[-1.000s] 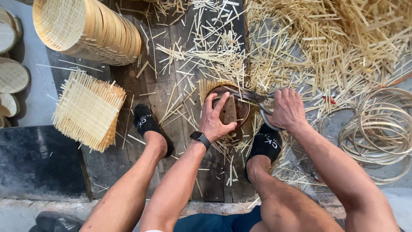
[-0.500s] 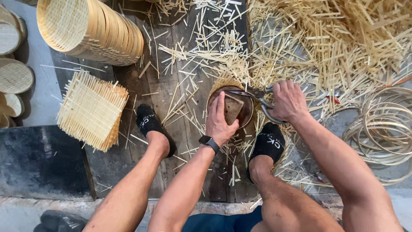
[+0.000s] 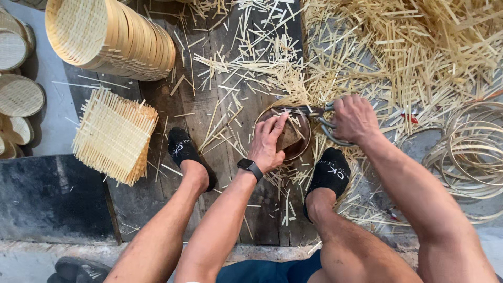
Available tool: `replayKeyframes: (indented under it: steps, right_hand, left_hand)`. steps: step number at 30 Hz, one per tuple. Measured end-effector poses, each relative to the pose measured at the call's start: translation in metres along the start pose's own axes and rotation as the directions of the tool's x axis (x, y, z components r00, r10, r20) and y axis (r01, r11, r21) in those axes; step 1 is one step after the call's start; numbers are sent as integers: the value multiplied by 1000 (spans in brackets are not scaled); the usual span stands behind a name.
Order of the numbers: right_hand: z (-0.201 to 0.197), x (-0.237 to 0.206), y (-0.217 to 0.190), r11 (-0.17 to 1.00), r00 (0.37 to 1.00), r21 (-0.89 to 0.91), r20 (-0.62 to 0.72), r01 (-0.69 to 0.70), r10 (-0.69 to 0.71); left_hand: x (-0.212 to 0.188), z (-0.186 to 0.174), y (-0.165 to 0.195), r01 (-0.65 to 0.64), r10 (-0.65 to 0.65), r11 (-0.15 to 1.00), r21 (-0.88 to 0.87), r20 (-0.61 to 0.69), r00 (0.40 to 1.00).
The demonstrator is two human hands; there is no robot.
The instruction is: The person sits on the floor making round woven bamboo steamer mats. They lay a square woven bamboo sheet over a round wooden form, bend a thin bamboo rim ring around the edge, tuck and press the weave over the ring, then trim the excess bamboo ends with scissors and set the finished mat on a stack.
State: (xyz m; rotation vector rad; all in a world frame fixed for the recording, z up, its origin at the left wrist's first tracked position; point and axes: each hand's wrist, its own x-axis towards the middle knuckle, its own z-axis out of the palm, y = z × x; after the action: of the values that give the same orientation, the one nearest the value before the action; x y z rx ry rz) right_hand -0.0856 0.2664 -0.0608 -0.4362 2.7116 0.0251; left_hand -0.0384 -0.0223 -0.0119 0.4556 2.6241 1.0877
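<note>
My left hand (image 3: 268, 142) presses flat on a round woven bamboo piece (image 3: 299, 137) held in a brown ring on the wooden boards, between my two feet in black socks. A black watch (image 3: 250, 167) sits on that wrist. My right hand (image 3: 354, 118) grips the grey handles of a pair of scissors (image 3: 320, 116), whose blades reach left across the top rim of the round piece. Trimmed bamboo ends stick out around the ring.
A tilted stack of round woven trays (image 3: 112, 37) lies at top left. A pile of square woven mats (image 3: 114, 135) sits left of my left foot. Loose bamboo offcuts (image 3: 419, 52) cover the upper right. Thin bamboo hoops (image 3: 471, 152) lie at right. More round trays (image 3: 18, 97) line the left edge.
The view has shifted slightly. My left hand stays on the round piece while my right hand works the scissors along its upper rim, a little further left.
</note>
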Motion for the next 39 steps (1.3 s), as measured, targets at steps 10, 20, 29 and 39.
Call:
replayKeyframes:
  steps: [10, 20, 29, 39]
  right_hand:
    - [-13, -4, 3, 994, 987, -52, -121, 96, -102]
    - [8, -14, 39, 998, 982, 19, 179, -66, 61]
    - [33, -28, 53, 854, 839, 92, -158, -512, 520]
    - [17, -11, -46, 275, 915, 877, 346, -394, 209]
  left_hand:
    - [7, 1, 2, -34, 24, 995, 93, 109, 994]
    - [21, -21, 0, -145, 115, 986, 85, 289, 950]
    - [9, -2, -3, 263, -264, 963, 59, 3, 965]
    - [65, 59, -64, 650, -780, 471, -596, 63, 622]
